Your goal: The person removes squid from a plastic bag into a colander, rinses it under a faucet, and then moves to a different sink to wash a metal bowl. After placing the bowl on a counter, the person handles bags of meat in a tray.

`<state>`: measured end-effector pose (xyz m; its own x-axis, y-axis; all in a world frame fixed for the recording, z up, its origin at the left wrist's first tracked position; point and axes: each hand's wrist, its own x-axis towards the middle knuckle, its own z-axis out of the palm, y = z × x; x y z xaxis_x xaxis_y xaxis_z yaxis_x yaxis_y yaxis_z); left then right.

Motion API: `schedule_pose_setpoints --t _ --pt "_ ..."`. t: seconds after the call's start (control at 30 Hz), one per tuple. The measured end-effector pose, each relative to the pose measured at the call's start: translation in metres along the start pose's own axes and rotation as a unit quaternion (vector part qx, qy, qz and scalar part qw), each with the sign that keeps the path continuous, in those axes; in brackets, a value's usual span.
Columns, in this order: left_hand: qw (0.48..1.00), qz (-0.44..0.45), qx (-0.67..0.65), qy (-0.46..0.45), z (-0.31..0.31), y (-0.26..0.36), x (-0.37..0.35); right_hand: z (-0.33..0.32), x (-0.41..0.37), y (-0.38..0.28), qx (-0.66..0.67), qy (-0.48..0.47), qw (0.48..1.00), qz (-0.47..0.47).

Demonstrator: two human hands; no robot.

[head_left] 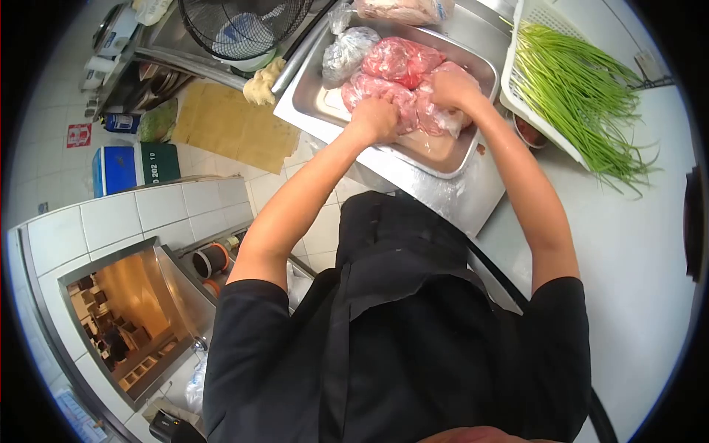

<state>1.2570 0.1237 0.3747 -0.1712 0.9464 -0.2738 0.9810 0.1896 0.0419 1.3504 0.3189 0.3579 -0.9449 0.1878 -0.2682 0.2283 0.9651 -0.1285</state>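
Both my hands are in a rectangular steel pan (484, 70) that holds several clear plastic bags. My left hand (375, 120) is closed on the near side of a bag of raw pink meat (413, 114), its fingertips hidden in the plastic. On the right, my right hand (453, 88) grips the same heap of bagged meat from above, fingers curled and partly hidden. Behind them lies a redder bag of meat (402, 60). A greyish, cloudy bag (349, 57) rests in the far left corner. Some liquid shows on the pan's bottom.
At right, a white plastic basket (511, 88) holds long green onions (576, 96), with a bowl (528, 131) partly beneath it. Another wrapped pack (406, 10) sits beyond the pan. A black wire strainer (244, 26) and a yellowish cloth (262, 83) are at left. Cardboard (229, 125) covers the floor.
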Motion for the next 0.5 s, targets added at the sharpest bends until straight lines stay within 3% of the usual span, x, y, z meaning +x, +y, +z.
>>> schedule_pose_setpoints --t 0.07,0.17,0.2,0.27,0.33,0.37,0.4,0.43,0.47,0.5 --pt "0.999 -0.007 -0.004 -0.036 -0.010 -0.003 0.000 -0.040 0.000 -0.045 0.050 0.032 0.996 0.062" --pt "0.987 -0.034 -0.031 -0.151 -0.041 0.000 -0.002 -0.012 0.034 -0.038 0.065 -0.021 0.995 0.067" --pt "0.988 -0.023 -0.022 -0.152 -0.033 -0.003 -0.004 0.001 0.040 -0.034 0.064 -0.045 0.995 0.063" --pt "0.997 0.077 -0.003 0.000 0.003 -0.019 0.000 0.000 0.045 -0.037 0.081 -0.066 0.992 0.076" --pt "0.995 0.098 0.001 0.032 0.018 -0.025 0.003 -0.013 0.037 -0.048 0.148 -0.013 0.976 0.158" --pt "0.991 0.121 -0.008 0.059 0.017 -0.025 0.001 -0.021 0.031 -0.052 0.161 -0.033 0.973 0.164" --pt "0.991 0.124 -0.047 -0.024 -0.006 -0.021 -0.002 -0.009 0.032 -0.055 0.160 0.010 0.967 0.195" --pt "0.986 0.144 -0.065 -0.047 -0.010 -0.026 -0.003 0.000 0.025 -0.065 0.073 0.041 0.974 0.209" --pt "0.984 0.142 -0.109 -0.016 -0.001 -0.035 -0.004 -0.003 -0.002 -0.081 0.059 0.135 0.953 0.266" --pt "0.963 0.203 -0.173 0.038 -0.022 -0.031 -0.015 -0.005 -0.030 -0.097 0.053 0.231 0.919 0.317"
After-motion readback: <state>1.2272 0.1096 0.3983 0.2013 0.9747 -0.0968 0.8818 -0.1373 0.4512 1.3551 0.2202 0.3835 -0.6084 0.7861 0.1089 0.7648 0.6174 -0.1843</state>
